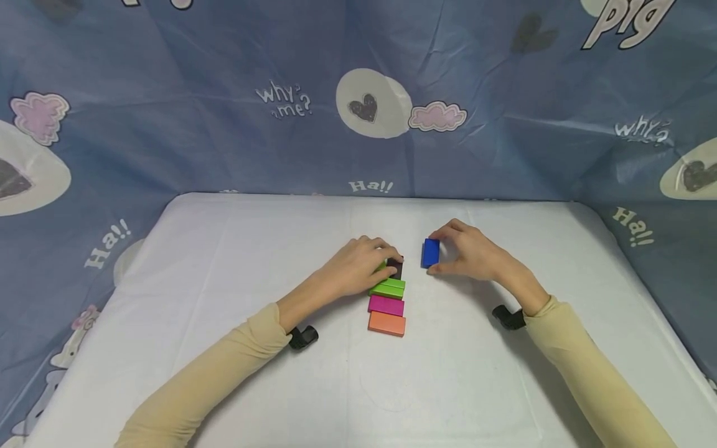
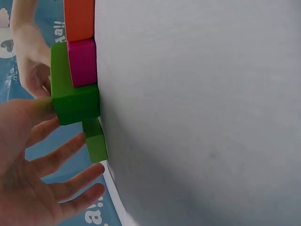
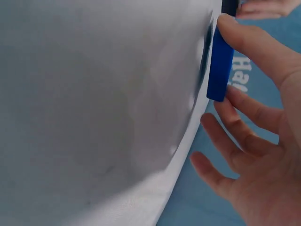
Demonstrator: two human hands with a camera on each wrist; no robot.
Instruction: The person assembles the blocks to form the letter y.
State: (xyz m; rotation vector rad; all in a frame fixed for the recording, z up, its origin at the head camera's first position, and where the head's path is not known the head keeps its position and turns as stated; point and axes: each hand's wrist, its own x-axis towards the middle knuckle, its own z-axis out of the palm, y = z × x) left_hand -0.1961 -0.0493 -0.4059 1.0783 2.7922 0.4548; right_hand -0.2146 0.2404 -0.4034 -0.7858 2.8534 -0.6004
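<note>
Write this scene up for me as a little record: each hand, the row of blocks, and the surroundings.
Right hand: pinches the blue block, apart from the row
Left hand: at the row's far end, by a dark block; grip partly hidden
Row, nearest first: orange block, magenta block, green blocks
Surface: white tabletop
Backdrop: blue printed cloth

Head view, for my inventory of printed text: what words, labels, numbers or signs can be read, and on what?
"why me?": blue backdrop, left of centre.
"why?": backdrop, right.
"pig": backdrop, upper right.
"Ha!!": backdrop, left, centre and right.
Top-left lettering: cut off, unreadable.
Blocks: no readable text.
</note>
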